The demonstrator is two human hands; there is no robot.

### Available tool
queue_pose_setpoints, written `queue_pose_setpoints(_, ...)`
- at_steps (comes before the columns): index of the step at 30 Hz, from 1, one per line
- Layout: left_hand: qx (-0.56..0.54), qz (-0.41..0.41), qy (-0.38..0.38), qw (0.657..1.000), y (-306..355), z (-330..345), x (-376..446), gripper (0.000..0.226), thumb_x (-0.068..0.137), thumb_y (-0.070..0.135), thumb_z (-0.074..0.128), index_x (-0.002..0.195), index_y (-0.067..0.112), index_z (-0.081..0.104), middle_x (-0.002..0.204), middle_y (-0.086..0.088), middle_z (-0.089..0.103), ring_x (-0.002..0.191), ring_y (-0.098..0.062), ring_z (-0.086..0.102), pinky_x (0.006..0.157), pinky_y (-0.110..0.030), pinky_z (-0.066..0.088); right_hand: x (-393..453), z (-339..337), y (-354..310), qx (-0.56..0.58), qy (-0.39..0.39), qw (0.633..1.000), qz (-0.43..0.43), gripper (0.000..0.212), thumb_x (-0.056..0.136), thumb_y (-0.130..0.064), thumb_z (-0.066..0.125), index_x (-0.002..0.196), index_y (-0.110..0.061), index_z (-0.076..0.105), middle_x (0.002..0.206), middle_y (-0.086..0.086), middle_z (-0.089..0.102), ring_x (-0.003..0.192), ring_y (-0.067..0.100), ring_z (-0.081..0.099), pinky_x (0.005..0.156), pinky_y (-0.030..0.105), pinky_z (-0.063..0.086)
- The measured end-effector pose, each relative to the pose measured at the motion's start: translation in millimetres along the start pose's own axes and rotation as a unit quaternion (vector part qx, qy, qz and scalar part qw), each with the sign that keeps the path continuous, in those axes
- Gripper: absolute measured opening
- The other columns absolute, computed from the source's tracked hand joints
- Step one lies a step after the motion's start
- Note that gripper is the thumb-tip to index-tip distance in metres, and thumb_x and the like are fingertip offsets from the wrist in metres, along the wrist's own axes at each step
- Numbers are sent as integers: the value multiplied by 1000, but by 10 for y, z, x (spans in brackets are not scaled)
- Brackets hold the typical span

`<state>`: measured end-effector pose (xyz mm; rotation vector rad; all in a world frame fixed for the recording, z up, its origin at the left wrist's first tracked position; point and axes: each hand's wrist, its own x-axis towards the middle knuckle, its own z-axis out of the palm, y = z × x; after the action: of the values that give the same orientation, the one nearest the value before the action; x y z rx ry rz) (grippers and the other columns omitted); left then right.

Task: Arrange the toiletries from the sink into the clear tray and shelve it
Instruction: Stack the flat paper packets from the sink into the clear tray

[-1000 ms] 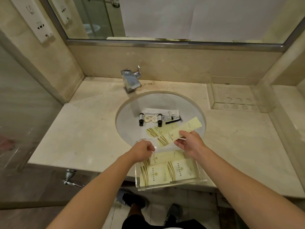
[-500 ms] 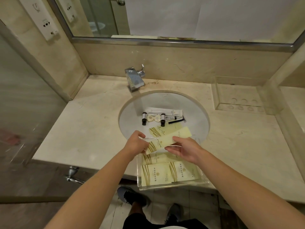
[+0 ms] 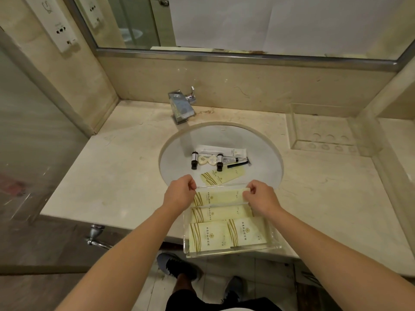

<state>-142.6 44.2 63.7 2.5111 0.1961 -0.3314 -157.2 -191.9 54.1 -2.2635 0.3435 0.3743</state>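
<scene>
A clear tray point(image 3: 277, 246) sits on the counter's front edge, below the sink point(image 3: 177, 144). It holds a long yellow packet and two square yellow packets point(image 3: 208, 236). Another long yellow packet point(image 3: 221, 197) lies at the tray's far end: my left hand point(image 3: 179, 194) pinches its left end and my right hand point(image 3: 260, 195) pinches its right end. In the sink remain one more yellow packet point(image 3: 222, 176), two small dark-capped bottles point(image 3: 194, 160), two round soaps point(image 3: 207, 159), a white tube point(image 3: 222, 151) and a black comb point(image 3: 239, 164).
A chrome faucet point(image 3: 182, 105) stands behind the sink. A second clear holder point(image 3: 323, 131) sits at the back right of the marble counter, beside a raised ledge point(image 3: 395, 135). A glass panel is on the left, a mirror above, my shoes below.
The long yellow packet came from above the sink down into the tray's far end. My left hand moved off the tray's corner to the packet's left end; the right hand still holds its right end.
</scene>
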Motion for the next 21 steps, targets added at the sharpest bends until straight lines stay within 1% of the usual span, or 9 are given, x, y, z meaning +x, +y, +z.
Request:
queue_pose_setpoints(2,26,4,6,1000,7,39,-12,13,87,7,54,87,20,55,85,-1,63,81,-24,62,72,-40,55,1,25,30,-80,9,997,-21,8,87,-15,53,85,-17,60,79,2,65,73,24,63,65,35,51)
queue_pose_setpoints(3,36,5,8,999,6,56,-13,12,88,9,53,91,20,54,87,-3,64,81,-25,62,71,-40,54,2,39,38,-99,16,995,-27,10,88,-15,51,87,-17,60,80,3,65,73,23,62,64,34,51)
queue_pose_setpoints(7,56,-5,13,998,-6,94,5,21,88,11,56,108,17,52,92,-3,64,86,-22,60,71,-39,54,22,86,68,-130,25,991,-28,12,87,-11,51,93,-15,60,87,6,66,76,23,61,63,31,48)
queue_pose_setpoints(10,69,-21,12,997,-11,75,-1,27,85,17,64,109,16,51,100,-1,57,88,-21,57,70,-36,51,41,99,78,-137,30,990,-24,15,86,-8,54,99,-14,60,93,6,65,80,23,61,67,32,50)
queue_pose_setpoints(12,78,-38,8,996,-34,65,-10,30,83,21,68,107,16,50,103,-2,54,88,-22,58,72,-36,52,40,102,88,-136,38,990,-28,14,86,-9,56,100,-13,58,94,6,64,82,24,61,70,34,51)
queue_pose_setpoints(14,81,-53,-3,995,-74,69,-16,35,81,25,70,105,15,48,104,-3,53,87,-24,59,74,-38,53,31,107,98,-128,49,990,-30,14,86,-10,59,98,-13,53,92,5,61,80,24,60,68,34,50)
queue_pose_setpoints(16,84,-64,-11,994,-115,72,-22,38,79,28,72,103,16,45,103,-4,53,86,-24,59,73,-38,52,22,116,102,-118,61,991,-31,15,86,-11,60,95,-14,49,89,4,59,77,24,59,65,34,48)
queue_pose_setpoints(19,83,-80,-22,993,-160,69,-23,43,76,32,74,101,16,42,99,-5,55,85,-23,60,70,-37,53,21,129,92,-130,67,989,-39,11,86,-13,60,88,-13,50,89,5,59,78,24,57,65,33,45)
queue_pose_setpoints(21,81,-87,-33,992,-177,70,-20,48,74,35,76,101,17,41,98,-4,57,85,-23,61,72,-38,55,20,135,82,-143,61,987,-42,9,86,-14,60,85,-13,51,90,5,58,81,23,56,66,32,45)
